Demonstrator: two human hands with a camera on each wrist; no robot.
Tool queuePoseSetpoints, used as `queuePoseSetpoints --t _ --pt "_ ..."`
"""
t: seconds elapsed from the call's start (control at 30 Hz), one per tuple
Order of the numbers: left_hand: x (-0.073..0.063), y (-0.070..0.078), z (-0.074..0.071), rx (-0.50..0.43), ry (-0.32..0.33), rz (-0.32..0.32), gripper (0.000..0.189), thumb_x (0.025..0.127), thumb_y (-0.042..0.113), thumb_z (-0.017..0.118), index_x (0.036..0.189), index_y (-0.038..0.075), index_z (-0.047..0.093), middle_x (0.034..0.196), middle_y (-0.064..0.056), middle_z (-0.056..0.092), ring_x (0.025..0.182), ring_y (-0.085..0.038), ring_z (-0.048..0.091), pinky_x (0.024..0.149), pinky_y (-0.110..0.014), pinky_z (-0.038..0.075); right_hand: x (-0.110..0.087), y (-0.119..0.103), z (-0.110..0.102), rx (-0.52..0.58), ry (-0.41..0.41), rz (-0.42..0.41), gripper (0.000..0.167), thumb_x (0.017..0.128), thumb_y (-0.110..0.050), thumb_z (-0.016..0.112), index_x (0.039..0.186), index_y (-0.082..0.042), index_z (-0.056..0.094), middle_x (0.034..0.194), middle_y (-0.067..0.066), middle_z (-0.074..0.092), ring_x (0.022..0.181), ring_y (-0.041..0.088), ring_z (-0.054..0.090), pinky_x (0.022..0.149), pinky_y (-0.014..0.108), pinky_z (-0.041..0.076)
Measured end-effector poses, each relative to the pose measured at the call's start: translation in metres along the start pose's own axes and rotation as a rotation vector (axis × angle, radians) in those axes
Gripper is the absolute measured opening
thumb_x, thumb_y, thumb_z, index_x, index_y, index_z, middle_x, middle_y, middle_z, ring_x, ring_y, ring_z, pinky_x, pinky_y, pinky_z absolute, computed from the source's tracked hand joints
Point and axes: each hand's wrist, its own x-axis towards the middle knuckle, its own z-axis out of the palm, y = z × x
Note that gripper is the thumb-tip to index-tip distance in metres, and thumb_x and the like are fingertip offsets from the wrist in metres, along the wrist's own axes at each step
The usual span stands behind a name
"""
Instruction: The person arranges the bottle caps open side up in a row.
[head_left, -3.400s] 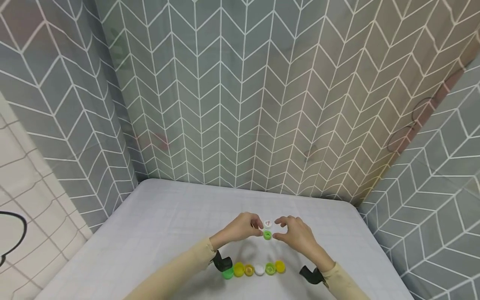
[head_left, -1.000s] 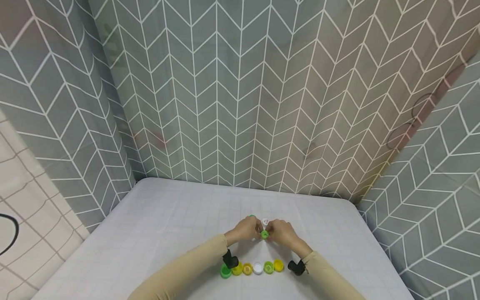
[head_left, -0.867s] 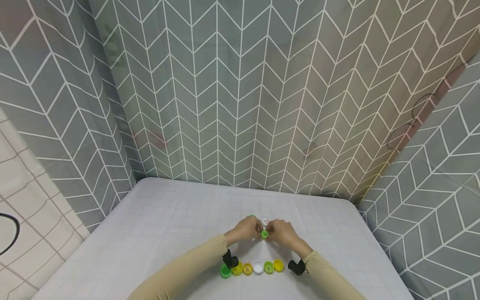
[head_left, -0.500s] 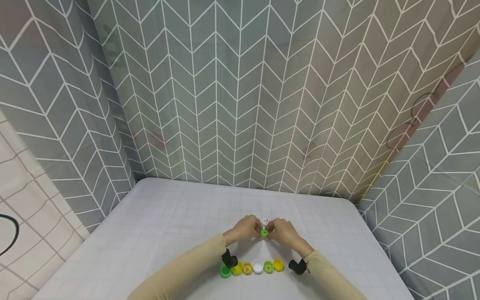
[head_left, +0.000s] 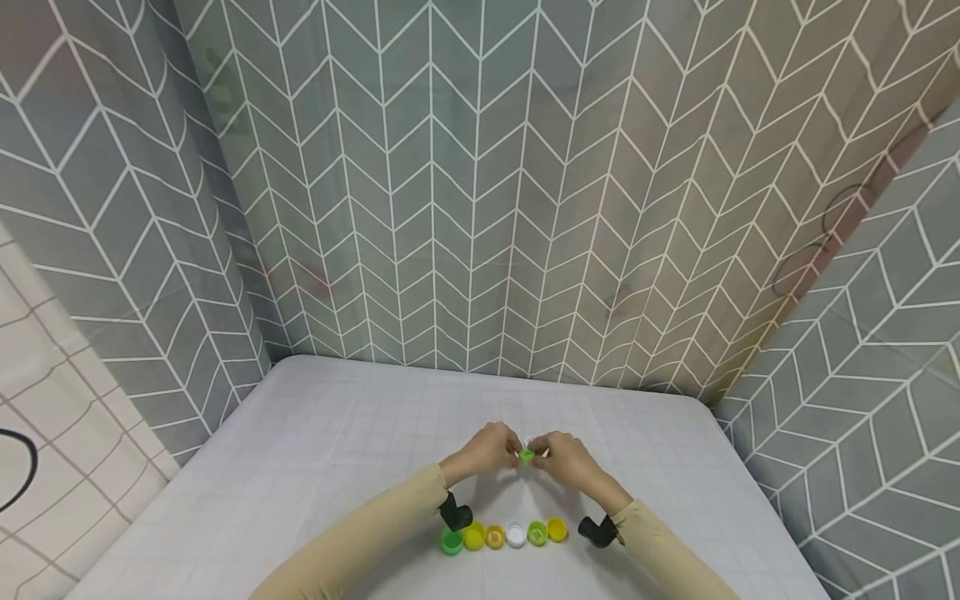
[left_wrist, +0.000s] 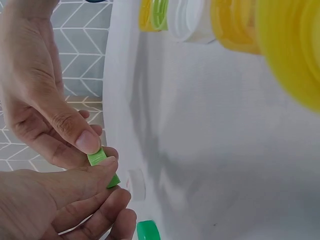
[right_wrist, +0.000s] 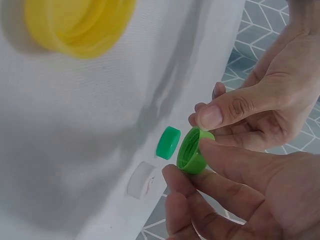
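A light green bottle cap (head_left: 527, 456) is pinched between both hands above the table. The thumb and fingers of my left hand (head_left: 491, 447) hold its left side; those of my right hand (head_left: 566, 460) hold its right side. In the right wrist view the light green cap (right_wrist: 191, 152) is tilted, its open threaded side showing. Close beyond it, a darker green cap (right_wrist: 168, 143) and a white cap (right_wrist: 141, 180) with a small red mark rest on the table. From the head view, the darker green cap is hidden and the white one mostly covered.
Nearer the body is a row of caps: green (head_left: 452, 542), yellow (head_left: 473, 536), amber (head_left: 495, 537), white (head_left: 515, 535), light green (head_left: 537, 533) and yellow (head_left: 557, 529). They stand on the white-covered table (head_left: 360, 417). A patterned curtain (head_left: 450, 208) rises behind.
Earlier the hands stood apart on either side of the light green cap; then both took hold of it. Since half a second ago they have shifted slightly away from the body with it.
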Motion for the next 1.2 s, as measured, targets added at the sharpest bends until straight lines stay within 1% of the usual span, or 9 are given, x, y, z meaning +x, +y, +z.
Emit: queuePoseSetpoints --t 0.3,0.5,0.63,0.7,0.83,0.97,1.03,1.1,1.2 --pt "-0.001 0.000 -0.007 -0.006 0.006 0.001 0.017 0.082 0.010 0.075 0.097 0.001 0.075 0.090 -0.008 0.074 0.071 -0.006 0.061 0.062 -0.019 0.048 0.003 0.000 -0.001 0.041 -0.006 -0.043 0.025 0.092 -0.010 0.063 0.112 0.002 0.069 0.102 0.013 0.071 0.079 0.013 0.059 0.061 0.023 0.046" --pt "-0.003 0.001 -0.011 -0.076 0.000 0.004 0.021 0.093 0.016 0.063 0.101 -0.001 0.072 0.091 -0.011 0.073 0.074 -0.016 0.066 0.061 -0.021 0.048 0.004 0.000 -0.006 0.084 0.017 -0.087 0.025 0.094 -0.010 0.060 0.112 0.005 0.068 0.097 0.014 0.071 0.076 0.017 0.060 0.062 0.025 0.048" --pt "-0.004 0.001 -0.011 -0.091 0.022 -0.005 0.025 0.099 0.017 0.054 0.098 -0.001 0.071 0.085 -0.011 0.070 0.063 -0.012 0.057 0.055 -0.021 0.043 0.004 0.001 -0.008 0.141 0.032 -0.067 0.022 0.096 -0.009 0.056 0.108 0.003 0.070 0.087 0.010 0.072 0.080 0.024 0.066 0.064 0.027 0.050" --pt "-0.005 0.002 -0.010 -0.086 0.024 -0.005 0.026 0.099 0.015 0.053 0.093 -0.003 0.072 0.082 -0.012 0.070 0.053 -0.009 0.049 0.050 -0.020 0.038 0.004 0.000 -0.008 0.157 0.035 -0.048 0.022 0.097 -0.009 0.054 0.106 0.002 0.071 0.083 0.010 0.072 0.077 0.023 0.064 0.063 0.026 0.048" --pt "-0.007 0.004 -0.009 -0.074 0.011 -0.011 0.028 0.097 0.010 0.055 0.083 -0.006 0.074 0.075 -0.014 0.072 0.042 -0.004 0.039 0.042 -0.018 0.030 0.005 -0.002 -0.005 0.152 0.032 -0.005 0.021 0.096 -0.009 0.056 0.094 0.000 0.074 0.074 0.010 0.071 0.059 0.014 0.052 0.052 0.021 0.038" --pt "-0.008 0.004 -0.008 -0.068 0.029 -0.022 0.029 0.091 0.008 0.059 0.069 -0.004 0.074 0.064 -0.013 0.071 0.036 -0.003 0.032 0.039 -0.017 0.024 0.003 -0.005 -0.003 0.149 0.037 0.020 0.020 0.093 -0.007 0.058 0.084 -0.001 0.075 0.068 0.009 0.070 0.050 0.009 0.040 0.047 0.019 0.030" --pt "-0.008 0.004 -0.007 -0.068 0.043 -0.028 0.033 0.088 0.008 0.061 0.058 -0.003 0.069 0.060 -0.014 0.069 0.034 -0.010 0.044 0.038 -0.017 0.023 0.002 -0.006 -0.002 0.145 0.035 0.026 0.020 0.092 -0.007 0.060 0.081 -0.001 0.075 0.066 0.009 0.070 0.048 0.008 0.039 0.046 0.019 0.028" --pt "-0.008 0.004 -0.005 -0.063 0.056 -0.033 0.037 0.086 0.008 0.063 0.050 -0.002 0.063 0.057 -0.015 0.068 0.039 -0.017 0.056 0.038 -0.017 0.023 0.001 -0.007 -0.002 0.137 0.031 0.039 0.019 0.090 -0.008 0.061 0.078 -0.001 0.075 0.063 0.008 0.069 0.048 0.008 0.041 0.046 0.019 0.029" --pt "-0.008 0.005 -0.004 -0.042 0.075 -0.044 0.040 0.083 0.007 0.067 0.046 -0.001 0.057 0.055 -0.015 0.066 0.046 -0.022 0.063 0.038 -0.017 0.022 0.000 -0.007 -0.001 0.126 0.018 0.053 0.019 0.088 -0.010 0.064 0.075 -0.001 0.075 0.062 0.005 0.068 0.050 0.008 0.047 0.046 0.019 0.030"
